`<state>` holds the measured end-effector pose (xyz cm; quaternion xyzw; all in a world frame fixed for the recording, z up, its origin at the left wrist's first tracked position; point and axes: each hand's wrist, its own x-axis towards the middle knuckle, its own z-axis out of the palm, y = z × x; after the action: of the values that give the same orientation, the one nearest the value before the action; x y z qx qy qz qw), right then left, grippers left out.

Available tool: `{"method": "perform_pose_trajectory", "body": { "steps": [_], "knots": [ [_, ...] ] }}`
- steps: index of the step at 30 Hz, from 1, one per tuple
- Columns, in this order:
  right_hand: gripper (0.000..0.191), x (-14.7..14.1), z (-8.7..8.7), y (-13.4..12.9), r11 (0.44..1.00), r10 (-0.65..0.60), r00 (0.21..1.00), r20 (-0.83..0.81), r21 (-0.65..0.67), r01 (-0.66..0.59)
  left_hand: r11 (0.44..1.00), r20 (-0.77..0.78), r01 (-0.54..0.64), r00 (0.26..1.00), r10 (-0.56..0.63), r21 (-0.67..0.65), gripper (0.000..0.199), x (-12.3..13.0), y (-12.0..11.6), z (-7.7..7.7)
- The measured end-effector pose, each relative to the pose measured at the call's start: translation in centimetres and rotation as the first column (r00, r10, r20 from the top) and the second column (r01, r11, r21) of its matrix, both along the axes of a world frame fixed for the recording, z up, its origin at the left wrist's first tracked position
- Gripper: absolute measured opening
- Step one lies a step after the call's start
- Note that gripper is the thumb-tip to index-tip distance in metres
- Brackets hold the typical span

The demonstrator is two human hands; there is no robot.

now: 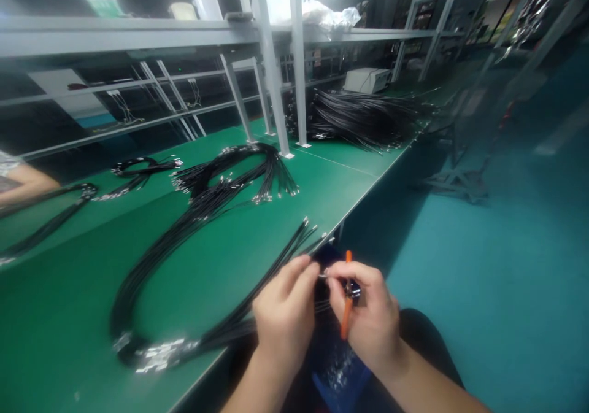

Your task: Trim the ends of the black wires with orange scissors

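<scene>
Black cables [276, 266] with silvery ends run along the green table's front edge to my hands. My left hand [288, 305] is closed, its fingers pinched around a cable end near the edge. Close beside it, my right hand [368, 308] pinches a small metallic piece [324, 274] between thumb and forefinger. An orange-handled tool [346, 320] lies within the same hand, upright across the palm. The tips of both hands nearly meet. A blue bag [343, 379] with small shiny pieces is below, on my lap.
A long cable bundle [151, 259] curves over the green table [221, 259]. A thick heap of cables [363, 118] lies farther back by the shelf posts [299, 63]. Another person's arm [30, 183] rests at the left. A white box [367, 80] stands behind the heap.
</scene>
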<state>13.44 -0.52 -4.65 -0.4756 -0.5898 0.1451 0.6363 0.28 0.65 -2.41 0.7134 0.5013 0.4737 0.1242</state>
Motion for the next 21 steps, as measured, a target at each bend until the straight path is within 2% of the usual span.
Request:
{"method": "perform_pose_trajectory", "body": {
  "steps": [2,3,6,8,10,13,15,17,19,21],
  "knots": [
    [0.057,0.1,0.0,0.1,0.998,0.046,0.999,0.003,0.051,-0.046,0.994,0.042,0.017,0.999,-0.012,-0.11,0.023,-0.2,0.2,0.2],
    [0.06,0.2,0.1,0.1,0.994,0.078,0.997,0.002,0.075,-0.078,0.979,0.083,0.066,0.995,-0.051,-0.191,0.023,-0.3,0.2,0.3],
    [0.061,0.1,0.2,0.3,0.981,0.152,0.988,0.003,0.118,-0.151,0.885,0.271,0.275,0.946,-0.179,-0.375,0.013,-0.1,0.1,0.4],
    [0.06,0.0,0.1,0.5,0.98,0.147,0.989,0.006,0.132,-0.146,0.85,0.38,0.327,0.91,-0.166,-0.412,0.008,0.2,-0.1,0.2],
    [0.058,-0.2,-0.3,0.6,0.985,0.111,0.994,0.008,0.131,-0.111,0.828,0.461,0.344,0.879,-0.119,-0.442,0.011,0.4,-0.2,0.0],
    [0.049,0.1,-1.1,0.3,0.998,0.004,1.0,0.0,0.065,-0.004,0.792,0.562,0.368,0.826,-0.039,-0.487,0.012,0.3,-0.2,-0.1],
    [0.043,0.4,-1.4,-0.4,0.999,-0.044,0.999,-0.012,-0.021,0.044,0.787,0.596,0.365,0.803,0.006,-0.498,0.012,0.2,-0.1,-0.1],
    [0.04,0.7,-1.3,-1.5,0.987,0.004,0.998,-0.069,-0.158,-0.015,0.792,0.608,0.352,0.793,0.031,-0.499,0.012,0.1,0.0,-0.2],
    [0.035,0.7,-0.6,-2.5,0.924,0.12,0.967,-0.224,-0.332,-0.191,0.8,0.613,0.338,0.788,0.047,-0.495,0.011,0.1,0.2,-0.3],
    [0.026,0.5,0.4,-3.2,0.775,0.193,0.876,-0.441,-0.479,-0.412,0.816,0.612,0.316,0.789,0.057,-0.484,0.01,0.2,0.3,-0.4]
  ]
}}
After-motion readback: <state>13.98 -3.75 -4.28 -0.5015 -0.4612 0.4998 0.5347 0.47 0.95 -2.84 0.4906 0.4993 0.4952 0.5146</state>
